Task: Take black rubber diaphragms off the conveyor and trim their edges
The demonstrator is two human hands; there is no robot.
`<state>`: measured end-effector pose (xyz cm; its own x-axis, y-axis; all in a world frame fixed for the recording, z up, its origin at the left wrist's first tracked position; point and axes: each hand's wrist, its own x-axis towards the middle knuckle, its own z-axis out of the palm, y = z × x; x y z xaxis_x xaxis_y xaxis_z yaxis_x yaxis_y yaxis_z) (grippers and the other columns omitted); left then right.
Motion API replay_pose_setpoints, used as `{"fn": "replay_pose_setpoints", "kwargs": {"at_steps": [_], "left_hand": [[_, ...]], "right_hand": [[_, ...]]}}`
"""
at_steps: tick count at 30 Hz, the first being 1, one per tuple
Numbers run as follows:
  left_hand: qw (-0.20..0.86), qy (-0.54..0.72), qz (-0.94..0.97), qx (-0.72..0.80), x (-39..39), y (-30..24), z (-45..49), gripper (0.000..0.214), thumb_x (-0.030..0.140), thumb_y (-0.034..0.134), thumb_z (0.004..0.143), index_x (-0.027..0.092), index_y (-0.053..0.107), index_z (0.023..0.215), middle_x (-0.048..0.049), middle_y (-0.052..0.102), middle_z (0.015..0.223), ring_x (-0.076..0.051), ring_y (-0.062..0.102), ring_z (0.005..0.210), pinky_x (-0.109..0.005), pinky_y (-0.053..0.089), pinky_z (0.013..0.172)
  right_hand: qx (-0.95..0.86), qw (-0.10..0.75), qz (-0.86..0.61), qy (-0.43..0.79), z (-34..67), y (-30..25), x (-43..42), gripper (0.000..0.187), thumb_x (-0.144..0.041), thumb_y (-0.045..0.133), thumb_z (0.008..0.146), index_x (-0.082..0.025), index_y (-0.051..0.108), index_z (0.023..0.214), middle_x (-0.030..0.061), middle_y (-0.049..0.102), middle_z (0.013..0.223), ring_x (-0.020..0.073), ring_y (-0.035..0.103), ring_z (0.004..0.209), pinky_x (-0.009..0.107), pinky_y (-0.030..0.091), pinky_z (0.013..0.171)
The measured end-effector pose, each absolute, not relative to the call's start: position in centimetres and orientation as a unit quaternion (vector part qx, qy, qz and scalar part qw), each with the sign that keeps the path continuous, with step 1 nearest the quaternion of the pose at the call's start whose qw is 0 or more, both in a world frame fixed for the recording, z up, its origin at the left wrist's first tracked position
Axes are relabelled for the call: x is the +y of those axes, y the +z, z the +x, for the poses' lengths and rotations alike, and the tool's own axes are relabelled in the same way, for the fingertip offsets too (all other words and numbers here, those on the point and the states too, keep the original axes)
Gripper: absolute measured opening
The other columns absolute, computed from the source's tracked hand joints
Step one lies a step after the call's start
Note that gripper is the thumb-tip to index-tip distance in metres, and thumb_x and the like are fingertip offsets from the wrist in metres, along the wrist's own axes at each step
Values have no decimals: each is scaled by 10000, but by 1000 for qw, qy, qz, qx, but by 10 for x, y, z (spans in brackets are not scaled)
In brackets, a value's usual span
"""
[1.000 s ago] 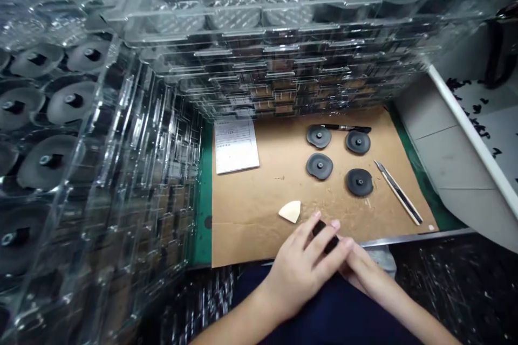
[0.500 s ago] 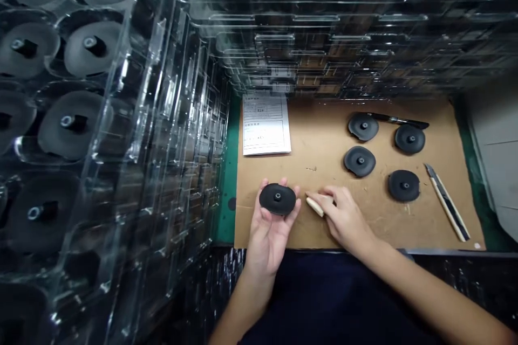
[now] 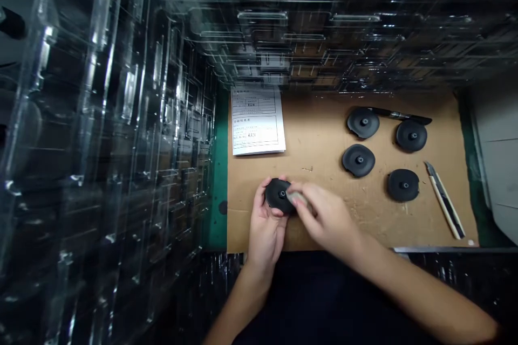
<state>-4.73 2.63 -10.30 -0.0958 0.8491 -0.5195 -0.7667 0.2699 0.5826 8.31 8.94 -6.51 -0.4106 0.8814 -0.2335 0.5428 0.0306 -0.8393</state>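
Note:
My left hand (image 3: 265, 232) grips a black round disc (image 3: 275, 194) with a small central hub, its fingers curled around the rim. My right hand (image 3: 324, 215) is shut on a cream wedge-shaped piece (image 3: 297, 198) and presses it against the disc's face. The wedge is blurred and partly hidden by my fingers. Several more black discs lie on the cardboard sheet (image 3: 315, 140) to the right, including one (image 3: 358, 160) nearest my right hand.
A printed paper form (image 3: 257, 121) lies at the sheet's back left. A utility knife (image 3: 445, 207) lies at the right, and a black marker (image 3: 408, 117) lies at the back. Stacked clear plastic trays (image 3: 121, 118) holding black discs rise along the left and back. Green mat (image 3: 218, 172) shows beside the sheet.
My left fingers have closed around the disc, which lay on my open palm earlier. My right hand has brought the cream wedge from the cardboard onto the disc. The view has tilted farther down.

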Motion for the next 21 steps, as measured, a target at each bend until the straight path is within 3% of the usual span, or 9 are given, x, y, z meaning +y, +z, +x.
{"fn": "replay_pose_setpoints", "kwargs": {"at_steps": [5, 9, 21], "left_hand": [[659, 613, 45, 433, 27, -101, -46, 494, 228, 718, 733, 263, 513, 1181, -90, 559, 1264, -218, 512, 1200, -296, 447, 971], [673, 605, 31, 425, 29, -101, -45, 505, 243, 721, 727, 286, 509, 1184, -84, 551, 1273, -249, 549, 1158, -356, 451, 973], [665, 616, 66, 417, 29, -103, -46, 505, 231, 706, 742, 262, 504, 1205, -97, 546, 1271, -222, 508, 1202, -324, 421, 998]], "right_hand": [[-712, 167, -516, 446, 83, -64, 84, 161, -186, 469, 886, -199, 604, 973, 10, 683, 927, 140, 618, 787, 232, 457, 698], [-713, 175, -483, 477, 84, -63, 82, 171, -190, 472, 895, -220, 599, 1005, -12, 680, 953, 120, 620, 829, 202, 448, 671], [-708, 173, -521, 444, 84, -63, 82, 151, -200, 482, 884, -191, 609, 967, 15, 676, 875, 135, 593, 719, 236, 430, 646]]}}
